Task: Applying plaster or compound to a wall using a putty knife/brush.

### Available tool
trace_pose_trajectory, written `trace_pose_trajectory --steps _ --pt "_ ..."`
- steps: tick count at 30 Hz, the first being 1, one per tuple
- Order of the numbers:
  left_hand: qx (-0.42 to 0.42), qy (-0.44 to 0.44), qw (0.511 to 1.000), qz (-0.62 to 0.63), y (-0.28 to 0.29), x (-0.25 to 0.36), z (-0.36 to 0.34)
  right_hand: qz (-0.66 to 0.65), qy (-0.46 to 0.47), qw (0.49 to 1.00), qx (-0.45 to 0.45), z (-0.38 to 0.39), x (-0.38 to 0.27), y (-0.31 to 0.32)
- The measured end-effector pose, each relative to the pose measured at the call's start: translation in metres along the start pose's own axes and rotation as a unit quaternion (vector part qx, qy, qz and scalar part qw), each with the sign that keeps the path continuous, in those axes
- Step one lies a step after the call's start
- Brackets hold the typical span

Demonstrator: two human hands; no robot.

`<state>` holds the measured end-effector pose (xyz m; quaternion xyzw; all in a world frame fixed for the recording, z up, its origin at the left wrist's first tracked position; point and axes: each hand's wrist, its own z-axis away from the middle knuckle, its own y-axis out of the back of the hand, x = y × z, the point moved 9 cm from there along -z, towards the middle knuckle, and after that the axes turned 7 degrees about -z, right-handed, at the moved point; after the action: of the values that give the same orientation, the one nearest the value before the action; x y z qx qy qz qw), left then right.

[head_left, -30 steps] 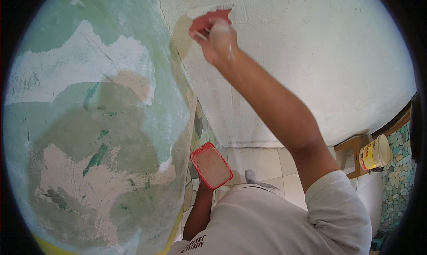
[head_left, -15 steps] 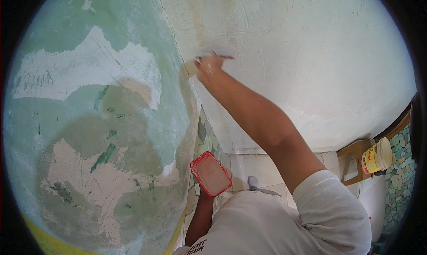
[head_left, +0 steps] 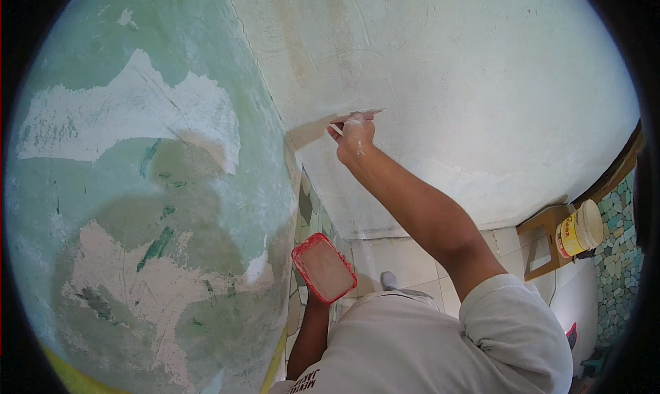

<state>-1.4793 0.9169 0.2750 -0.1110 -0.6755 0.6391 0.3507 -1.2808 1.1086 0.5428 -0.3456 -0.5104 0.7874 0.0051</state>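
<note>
My right hand (head_left: 355,133), dusted with white, is closed on a wide, thin putty knife (head_left: 359,115). Its blade lies against the pale wall (head_left: 467,105), and a shadow falls leftward from it. Low in front of me, my left hand (head_left: 317,302) holds up a red rectangular plastic tray (head_left: 324,267) from beneath; the tray hides most of its fingers. Smooth greyish-white putty fills the tray, with smears along the red rim.
To the left stands a green wall (head_left: 124,188) with white and beige patches. A cracked corner joins both walls. At the right, a yellow-and-white bucket (head_left: 579,229) sits on a brown stool (head_left: 538,246). Light tiles (head_left: 412,267) cover the floor.
My right hand has moved down and slightly right along the pale wall with the putty knife. The tray in my left hand has stayed almost in place.
</note>
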Motion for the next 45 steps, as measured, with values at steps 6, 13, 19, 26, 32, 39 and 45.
trace_pose_trajectory --steps 6,13,19,26,32,39,45 --pt "-0.001 0.024 1.000 0.009 0.000 -0.012 -0.012 -0.011 0.097 0.995 -0.018 -0.015 -0.052 -0.078" --pt "-0.012 -0.044 0.999 0.025 -0.026 0.010 -0.014 -0.050 0.074 0.973 -0.215 0.079 -0.081 -0.128" --pt "-0.047 -0.045 0.996 0.065 -0.024 0.013 -0.004 0.073 -0.095 0.989 -0.090 0.023 0.050 0.037" --pt "-0.068 -0.004 0.996 0.058 -0.025 0.005 0.018 0.101 -0.049 0.993 0.031 -0.035 0.119 0.069" --pt "-0.095 0.016 0.991 0.097 -0.042 -0.007 0.013 0.073 0.155 0.985 0.022 -0.102 0.100 -0.008" --pt "-0.117 0.045 0.985 0.114 -0.030 -0.009 0.008 0.076 0.358 0.930 0.031 -0.069 0.073 -0.106" --pt "-0.020 0.022 0.998 0.051 -0.006 -0.002 0.015 0.093 0.259 0.954 -0.120 -0.019 0.045 -0.118"
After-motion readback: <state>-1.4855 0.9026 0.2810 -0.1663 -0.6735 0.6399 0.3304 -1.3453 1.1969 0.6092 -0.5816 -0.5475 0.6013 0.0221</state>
